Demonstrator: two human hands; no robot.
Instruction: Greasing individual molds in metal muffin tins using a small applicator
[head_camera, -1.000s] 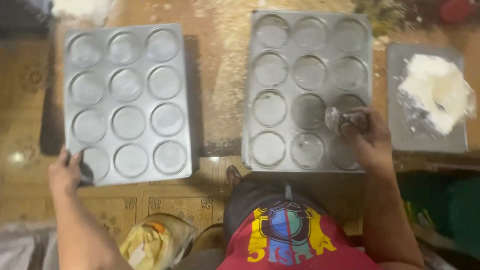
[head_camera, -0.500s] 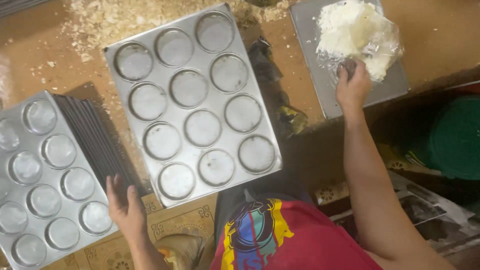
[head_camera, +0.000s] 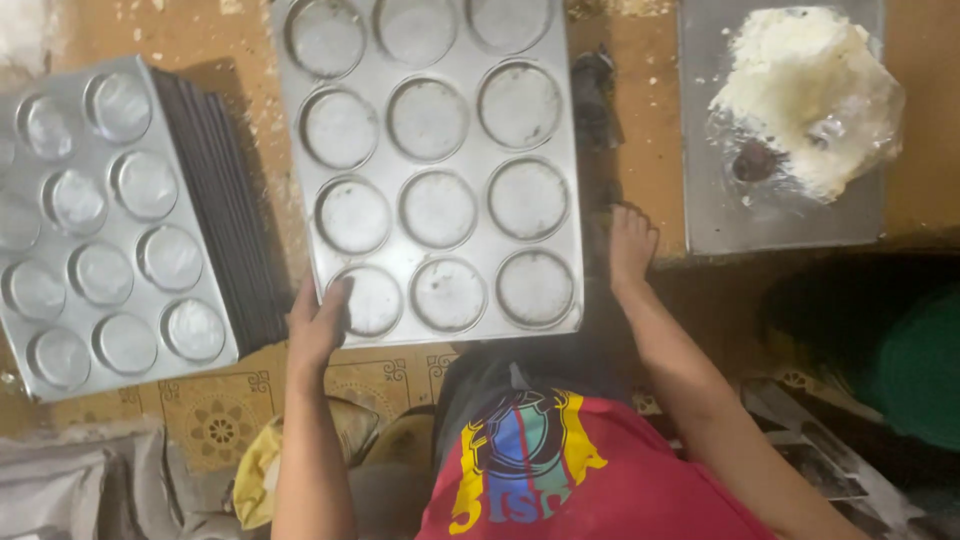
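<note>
— What's on the far left now?

— A stack of round-cup baking trays (head_camera: 110, 225), tilted, its dark edges showing on the right side. A second ago the left hand was resting at the near edge of that stack; now nothing touches it.

— So where has the left hand gone?

— It has come across to the middle tray (head_camera: 430, 160). The left hand (head_camera: 320, 325) is clamped on that tray's near left corner, thumb lying on the top face beside the nearest left cup, fingers tucked under the edge as far as I can see.

— And the tray itself?

— Flat on the brown work surface (head_camera: 640, 130), right in front of the person, between the stack and the grey sheet on the right. Its cups look empty, with a dull film on them.

— The right hand was over at the white stuff, wasn't it?

— Half a second ago, yes, fingers in it. It has pulled back. The right hand (head_camera: 630, 245) now sits just beside the tray's right edge, fingers spread on the surface; whether it grips the rim I cannot tell, the shadow hides it.

— So the two hands are apart?

— Well apart, one at each side of the tray. I judge the greasing has paused and the tray is about to be handled.

— And far right?

— The flat grey sheet (head_camera: 710, 200) with the white lump of fat (head_camera: 800, 90) on crinkled clear wrap, left alone.
</note>
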